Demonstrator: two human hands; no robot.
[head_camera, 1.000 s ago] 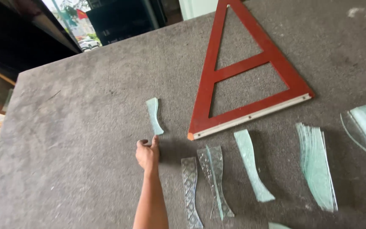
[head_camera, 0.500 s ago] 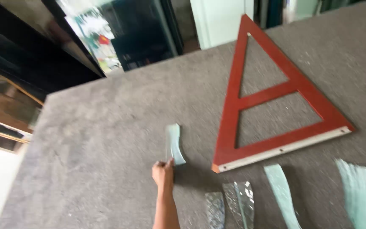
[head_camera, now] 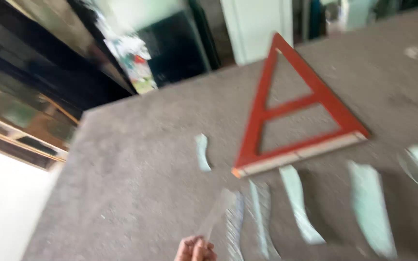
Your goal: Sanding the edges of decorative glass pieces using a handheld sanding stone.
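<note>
Glass strip (head_camera: 217, 212) pinched in closed hand (head_camera: 196, 249) at the bottom edge, over grey table (head_camera: 136, 193).

- Your hand (head_camera: 196, 249) grips a clear glass strip (head_camera: 217, 212), so pale and see-through that it takes on the grey of the surface behind it.
- You have a table (head_camera: 136, 159) covered in mottled dark grey, with a few pale flecks near the far right corner.
- The triangular frame (head_camera: 296, 113) is red-brown, and its bottom edge carries a whitish band with an orange tip on the left.
- The small curved glass piece (head_camera: 202, 152) looks pale greenish-white.
- The textured glass strip (head_camera: 235, 223) beside your hand shows a faint bluish-grey ripple pattern, though blur hides its detail.
- The wavy glass pieces (head_camera: 300, 203) to the right are light mint green.
</note>
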